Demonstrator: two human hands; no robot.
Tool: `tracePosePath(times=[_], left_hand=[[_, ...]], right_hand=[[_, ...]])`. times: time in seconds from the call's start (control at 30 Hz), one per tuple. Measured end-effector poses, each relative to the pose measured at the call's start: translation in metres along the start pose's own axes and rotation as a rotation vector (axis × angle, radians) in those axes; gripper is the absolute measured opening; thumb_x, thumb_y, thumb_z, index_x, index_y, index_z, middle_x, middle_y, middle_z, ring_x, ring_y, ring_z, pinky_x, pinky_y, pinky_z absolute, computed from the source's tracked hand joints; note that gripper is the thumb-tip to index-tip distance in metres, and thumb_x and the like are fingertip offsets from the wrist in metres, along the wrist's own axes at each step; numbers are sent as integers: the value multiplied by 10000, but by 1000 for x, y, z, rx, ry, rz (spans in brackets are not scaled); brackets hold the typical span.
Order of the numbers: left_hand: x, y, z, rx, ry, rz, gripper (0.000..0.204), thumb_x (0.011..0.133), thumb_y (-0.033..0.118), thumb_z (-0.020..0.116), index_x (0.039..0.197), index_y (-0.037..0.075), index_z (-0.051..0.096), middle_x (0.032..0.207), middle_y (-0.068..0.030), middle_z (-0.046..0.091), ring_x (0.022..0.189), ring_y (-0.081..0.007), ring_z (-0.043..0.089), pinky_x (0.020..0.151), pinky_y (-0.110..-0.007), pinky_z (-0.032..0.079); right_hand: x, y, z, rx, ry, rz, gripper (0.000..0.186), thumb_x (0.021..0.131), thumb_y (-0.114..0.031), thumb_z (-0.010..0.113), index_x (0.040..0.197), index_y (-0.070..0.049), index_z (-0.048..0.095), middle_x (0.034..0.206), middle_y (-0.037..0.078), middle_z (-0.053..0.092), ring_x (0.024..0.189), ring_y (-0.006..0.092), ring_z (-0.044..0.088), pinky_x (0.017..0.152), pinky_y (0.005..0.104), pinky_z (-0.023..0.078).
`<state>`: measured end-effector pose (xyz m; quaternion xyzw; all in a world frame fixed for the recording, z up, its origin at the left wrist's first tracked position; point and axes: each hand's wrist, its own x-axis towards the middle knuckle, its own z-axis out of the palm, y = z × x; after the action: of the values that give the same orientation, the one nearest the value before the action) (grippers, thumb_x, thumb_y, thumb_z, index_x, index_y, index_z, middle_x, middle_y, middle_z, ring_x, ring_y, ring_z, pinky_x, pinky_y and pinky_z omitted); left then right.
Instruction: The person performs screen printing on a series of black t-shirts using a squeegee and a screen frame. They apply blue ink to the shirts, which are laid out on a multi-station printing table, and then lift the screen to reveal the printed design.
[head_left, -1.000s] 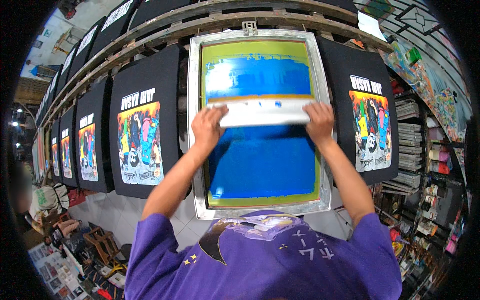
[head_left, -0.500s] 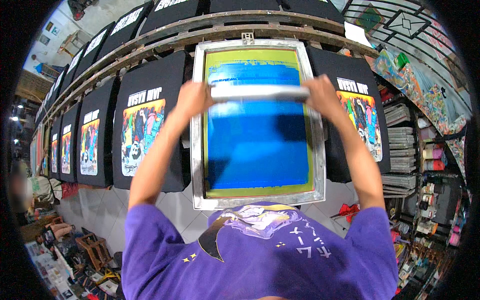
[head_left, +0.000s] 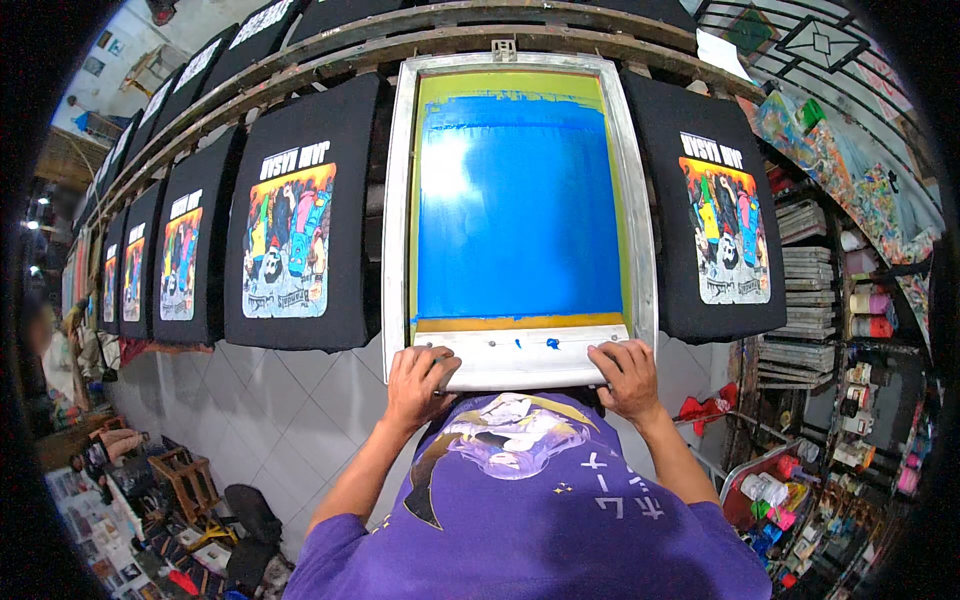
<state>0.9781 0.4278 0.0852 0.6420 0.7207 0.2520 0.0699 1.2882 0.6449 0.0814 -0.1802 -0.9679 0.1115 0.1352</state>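
Note:
A screen printing frame [head_left: 399, 230] with pale metal sides lies in front of me, its mesh covered by a broad sheet of blue ink [head_left: 520, 215]. At its near end rests a wide, pale squeegee [head_left: 520, 365] with small blue ink spots on it. My left hand [head_left: 418, 383] grips the squeegee's left end, fingers curled over the top. Around the right end my right hand [head_left: 628, 378] is closed in the same way. An olive-yellow border shows along the mesh edges. Whatever lies beneath the frame is hidden.
Black shirts with colourful prints stand on boards either side: one left [head_left: 290, 235], one right [head_left: 725, 225], several farther left. A wooden rail [head_left: 340, 50] runs behind the frame. Stacked frames [head_left: 808, 290] and ink containers [head_left: 868, 315] fill the right side. A wooden crate [head_left: 182, 478] sits lower left.
Both hands have drawn the squeegee from the upper part of the screen down to its near end. The blue ink now looks smooth and even.

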Motion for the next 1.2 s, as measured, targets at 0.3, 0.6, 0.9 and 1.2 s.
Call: tracePosePath(times=[0.3, 0.6, 0.9, 1.2], left_hand=[[-25, -21, 2, -72, 362, -652, 467, 888, 405, 696, 1126, 6, 649, 1110, -181, 630, 1066, -375, 559, 939, -455, 430], [-32, -62, 3, -406, 175, -1114, 829, 917, 697, 501, 1025, -104, 686, 924, -280, 700, 916, -384, 682, 843, -440, 506], [28, -72, 4, -631, 398, -1060, 743, 868, 639, 642, 1065, -76, 676, 1003, -234, 715, 960, -295, 696, 867, -379, 513], [23, -1, -15, -687, 378, -949, 612, 900, 527, 687, 1071, -61, 663, 977, -170, 713, 911, -198, 664, 832, -327, 501]], right_hand=[[-11, 18, 6, 122, 301, 552, 536, 901, -312, 594, 1327, 9, 542, 1214, 226, 582, 1139, 409, 545, 1006, 495, 410], [17, 49, 2, 473, 121, 1023, 640, 1032, -520, 427, 1341, 22, 569, 1281, 248, 621, 1197, 362, 586, 1020, 407, 421], [69, 111, 17, 528, 279, 1162, 672, 1012, -577, 462, 980, 59, 676, 892, 89, 665, 838, 173, 573, 803, 340, 462], [-21, 76, -1, 694, 712, 1203, 742, 991, -596, 493, 1279, 76, 617, 1232, 140, 653, 1099, 220, 596, 979, 325, 437]])
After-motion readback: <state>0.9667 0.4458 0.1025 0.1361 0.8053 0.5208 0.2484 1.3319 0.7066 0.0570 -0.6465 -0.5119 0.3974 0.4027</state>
